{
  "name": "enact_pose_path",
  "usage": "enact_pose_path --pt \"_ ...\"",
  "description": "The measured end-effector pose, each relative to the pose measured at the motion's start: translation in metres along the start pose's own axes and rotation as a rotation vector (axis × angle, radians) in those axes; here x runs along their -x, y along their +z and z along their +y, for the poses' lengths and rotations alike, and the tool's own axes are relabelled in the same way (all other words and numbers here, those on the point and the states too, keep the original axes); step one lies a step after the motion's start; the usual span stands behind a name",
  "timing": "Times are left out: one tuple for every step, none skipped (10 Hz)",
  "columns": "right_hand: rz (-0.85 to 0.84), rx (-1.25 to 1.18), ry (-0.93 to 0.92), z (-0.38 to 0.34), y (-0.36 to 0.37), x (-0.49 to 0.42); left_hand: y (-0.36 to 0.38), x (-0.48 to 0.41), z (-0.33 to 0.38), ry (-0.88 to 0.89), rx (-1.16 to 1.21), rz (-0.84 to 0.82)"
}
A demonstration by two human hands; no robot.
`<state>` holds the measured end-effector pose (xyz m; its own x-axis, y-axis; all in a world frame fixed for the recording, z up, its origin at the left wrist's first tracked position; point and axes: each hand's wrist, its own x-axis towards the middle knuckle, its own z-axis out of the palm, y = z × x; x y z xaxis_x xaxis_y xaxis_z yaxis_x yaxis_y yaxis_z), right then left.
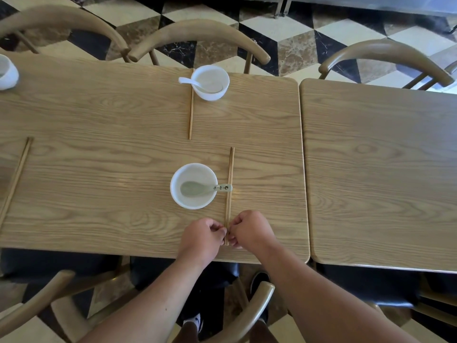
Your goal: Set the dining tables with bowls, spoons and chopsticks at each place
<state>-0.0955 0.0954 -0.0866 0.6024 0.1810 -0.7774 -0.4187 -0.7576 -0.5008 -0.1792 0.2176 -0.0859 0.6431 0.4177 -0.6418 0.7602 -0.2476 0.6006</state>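
The near chopsticks (229, 194) are laid just right of the bowl (195, 206), with the long axis running straight away from the person. Their near ends are pinched from either side by the left hand (201, 237) and the right hand (248, 230) (neither nearer) — any straightening would be along that axis. The spoon (197, 189) handle reaches them.

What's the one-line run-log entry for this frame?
phase: laying chopsticks | left hand: pinches near end | right hand: pinches near end | near bowl: spoon inside
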Motion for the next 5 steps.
enact_pose_path --pt "0.001 -0.012 0.01 -0.001 0.0 0.003 -0.001 0.0 0.0 0.002 -0.006 -0.003" --pt "0.005 -0.025 0.012 -0.002 -0.001 0.008 -0.001 0.004 0.004 0.032 -0.071 0.001" --pt "0.0 -0.021 0.016 -0.005 -0.004 0.016 -0.003 0.011 0.009 0.092 -0.183 -0.007" --pt "-0.006 0.014 -0.005 -0.006 -0.008 0.026 -0.01 0.017 0.015 0.136 -0.268 -0.011" --pt "0.041 0.103 -0.082 -0.007 -0.011 0.036 -0.019 0.024 0.023 0.135 -0.288 -0.018"
